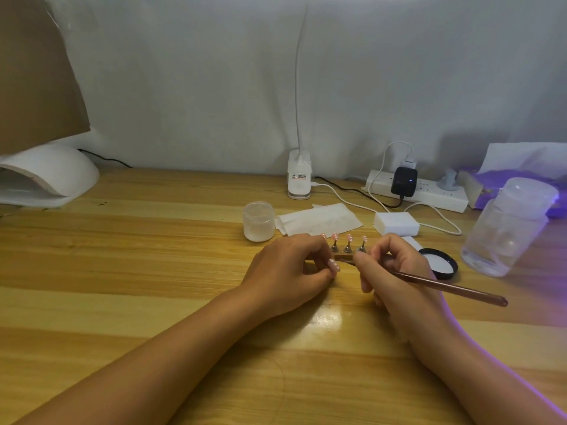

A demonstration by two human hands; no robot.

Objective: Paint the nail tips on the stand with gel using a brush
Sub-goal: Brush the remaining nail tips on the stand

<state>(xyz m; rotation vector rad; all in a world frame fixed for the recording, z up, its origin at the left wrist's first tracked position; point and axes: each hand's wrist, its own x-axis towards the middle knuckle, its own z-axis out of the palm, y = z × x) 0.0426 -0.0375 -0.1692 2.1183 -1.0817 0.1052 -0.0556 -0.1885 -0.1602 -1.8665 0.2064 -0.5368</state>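
Three pink nail tips (348,238) stand upright on small metal holders of the stand (347,248), in the middle of the wooden table. My left hand (291,271) rests with curled fingers against the stand's left end, hiding that part. My right hand (395,271) grips a long brown brush (445,285) like a pen. The brush's tip (345,261) points left, low in front of the holders. An open jar of whitish gel (258,221) stands behind my left hand. Its black lid (439,262) lies upside down to the right.
A white nail lamp (46,176) sits at the far left. Paper wipes (319,222), a white block (396,223), a clip lamp's base (299,179), a power strip (417,191) with cables and a clear pump bottle (506,228) crowd the back right.
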